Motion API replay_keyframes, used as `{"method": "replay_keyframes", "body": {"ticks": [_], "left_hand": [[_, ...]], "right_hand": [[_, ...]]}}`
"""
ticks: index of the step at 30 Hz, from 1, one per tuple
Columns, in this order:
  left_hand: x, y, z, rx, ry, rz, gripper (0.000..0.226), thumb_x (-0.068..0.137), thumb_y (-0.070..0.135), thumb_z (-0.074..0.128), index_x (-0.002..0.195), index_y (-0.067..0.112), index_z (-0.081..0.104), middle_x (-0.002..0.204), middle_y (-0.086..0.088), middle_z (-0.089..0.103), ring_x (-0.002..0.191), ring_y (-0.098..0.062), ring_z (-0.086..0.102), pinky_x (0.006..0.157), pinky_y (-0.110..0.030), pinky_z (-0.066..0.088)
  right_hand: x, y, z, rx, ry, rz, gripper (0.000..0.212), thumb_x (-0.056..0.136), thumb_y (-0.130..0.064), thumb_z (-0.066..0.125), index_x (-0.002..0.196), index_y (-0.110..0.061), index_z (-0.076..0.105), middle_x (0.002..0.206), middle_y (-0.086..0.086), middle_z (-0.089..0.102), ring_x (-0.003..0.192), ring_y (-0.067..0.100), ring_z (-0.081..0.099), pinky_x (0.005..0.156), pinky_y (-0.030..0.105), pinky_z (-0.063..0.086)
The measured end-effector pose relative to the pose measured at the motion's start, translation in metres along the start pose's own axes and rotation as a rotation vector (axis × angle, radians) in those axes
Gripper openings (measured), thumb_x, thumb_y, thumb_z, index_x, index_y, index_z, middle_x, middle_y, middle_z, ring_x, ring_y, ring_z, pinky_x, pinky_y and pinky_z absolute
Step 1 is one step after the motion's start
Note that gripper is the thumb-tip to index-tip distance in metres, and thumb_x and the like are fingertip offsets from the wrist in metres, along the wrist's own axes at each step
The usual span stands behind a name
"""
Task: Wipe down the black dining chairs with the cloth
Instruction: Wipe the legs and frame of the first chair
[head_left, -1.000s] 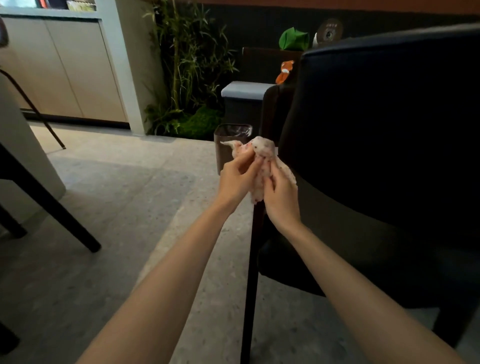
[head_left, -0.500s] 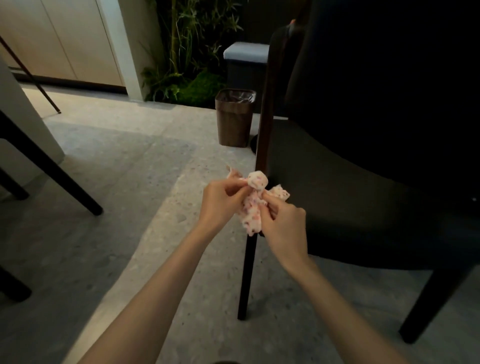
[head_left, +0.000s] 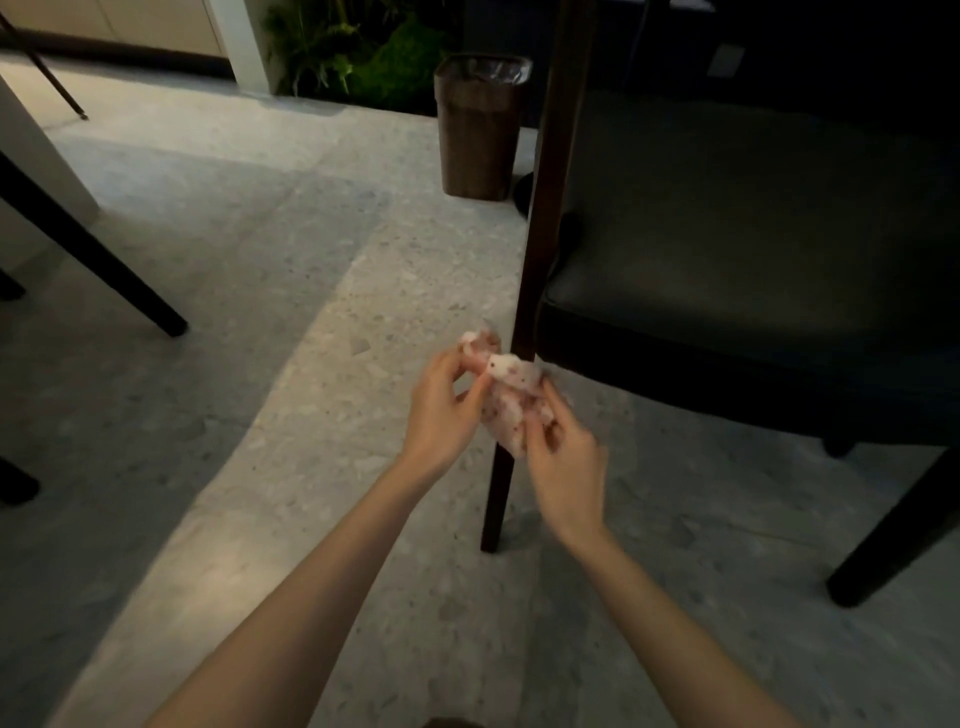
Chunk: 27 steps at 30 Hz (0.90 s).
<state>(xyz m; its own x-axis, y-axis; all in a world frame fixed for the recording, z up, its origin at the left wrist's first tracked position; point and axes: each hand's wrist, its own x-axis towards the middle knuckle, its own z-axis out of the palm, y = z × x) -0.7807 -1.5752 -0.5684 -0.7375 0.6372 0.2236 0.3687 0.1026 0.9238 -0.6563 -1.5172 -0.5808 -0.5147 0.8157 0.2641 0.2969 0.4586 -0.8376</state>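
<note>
A black dining chair (head_left: 737, 270) fills the right side, its padded seat facing me and a dark wooden leg (head_left: 535, 249) running down its left edge. Just in front of that leg I hold a small white cloth with red spots (head_left: 506, 400), bunched up. My left hand (head_left: 441, 410) pinches its upper left part. My right hand (head_left: 563, 462) grips its lower right part. Both hands are level with the seat's front edge, a little left of it.
A brown waste bin with a plastic liner (head_left: 480, 124) stands on the floor behind the chair leg. Green plants (head_left: 358, 57) grow at the back. Dark furniture legs (head_left: 93, 249) slant across the left side. Speckled stone floor (head_left: 249, 364) lies between.
My view has tilted down and both hands with the cloth have dropped from the chair's backrest height to the seat's front edge. The cloth stays held between both hands.
</note>
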Motion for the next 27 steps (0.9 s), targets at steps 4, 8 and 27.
{"method": "replay_keyframes", "body": {"ticks": [4, 8, 27], "left_hand": [[0.012, -0.003, 0.013, -0.201, -0.019, -0.007, 0.009, 0.098, 0.013, 0.053, 0.103, 0.02, 0.052, 0.1, 0.001, 0.068, 0.088, -0.007, 0.067, 0.071, -0.021, 0.05], [0.004, -0.031, 0.022, -0.114, -0.087, 0.07, 0.027, 0.1, 0.012, 0.048, 0.124, 0.016, 0.058, 0.1, 0.001, 0.069, 0.086, -0.002, 0.066, 0.072, -0.024, 0.051], [-0.047, -0.093, 0.044, -0.02, -0.09, -0.103, 0.023, 0.098, 0.014, 0.05, 0.11, 0.008, 0.068, 0.075, 0.003, 0.064, 0.06, 0.002, 0.051, 0.057, -0.019, 0.04]], "right_hand": [[0.024, -0.005, 0.012, 0.169, -0.053, 0.03, 0.037, 0.097, -0.028, 0.057, 0.134, -0.024, 0.056, 0.115, -0.01, 0.067, 0.099, -0.006, 0.061, 0.086, 0.011, 0.046], [0.03, 0.014, 0.029, 0.178, -0.02, 0.067, 0.036, 0.097, -0.027, 0.056, 0.133, -0.022, 0.057, 0.103, 0.005, 0.071, 0.091, 0.015, 0.067, 0.077, 0.028, 0.051], [-0.006, 0.079, 0.041, 0.274, -0.188, 0.143, 0.038, 0.09, -0.013, 0.064, 0.1, -0.05, 0.065, 0.081, -0.023, 0.069, 0.084, 0.002, 0.069, 0.078, 0.03, 0.055]]}}
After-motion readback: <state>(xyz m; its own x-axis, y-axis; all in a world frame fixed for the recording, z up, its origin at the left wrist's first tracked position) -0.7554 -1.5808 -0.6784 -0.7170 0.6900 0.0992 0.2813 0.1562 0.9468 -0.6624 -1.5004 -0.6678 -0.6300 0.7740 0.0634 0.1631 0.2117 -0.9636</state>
